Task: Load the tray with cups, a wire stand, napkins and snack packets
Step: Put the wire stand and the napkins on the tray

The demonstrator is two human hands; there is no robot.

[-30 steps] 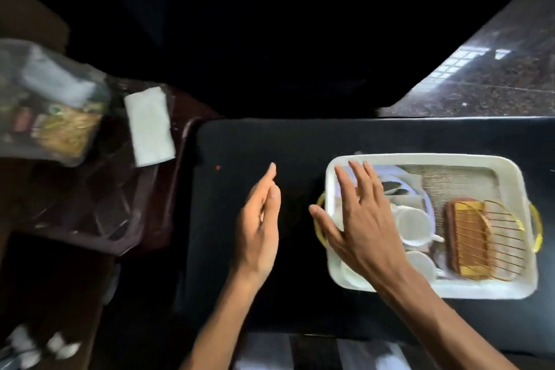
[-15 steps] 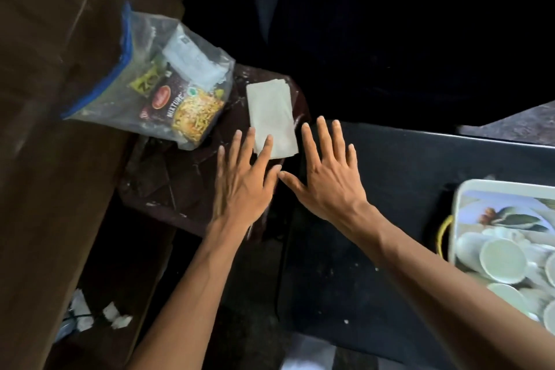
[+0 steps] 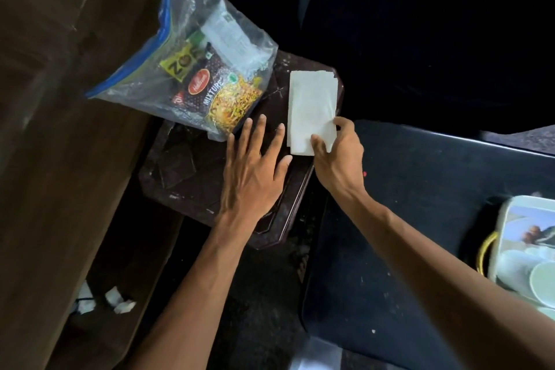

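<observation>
A stack of white napkins (image 3: 310, 105) lies on a dark brown stool (image 3: 192, 177). My right hand (image 3: 338, 156) pinches the napkins' near right corner between thumb and fingers. Just left of the napkins, my left hand (image 3: 255, 171) rests flat on the stool with fingers spread, holding nothing. A clear zip bag (image 3: 192, 69) with snack packets inside stands at the stool's far left. The white tray (image 3: 510, 219) with cups (image 3: 540, 279) shows at the right edge on the black table (image 3: 405, 219). The wire stand is out of view.
A brown wooden surface (image 3: 45, 129) runs along the left. Crumpled white scraps (image 3: 117, 303) lie on the dark floor below the stool. A yellow tray handle (image 3: 485, 252) sticks out toward the table's middle.
Both hands moved forward onto the stool. My right hand closed on the napkins' near corner; my left hand settled flat beside them. The view swung left, so the tray slid to the right edge.
</observation>
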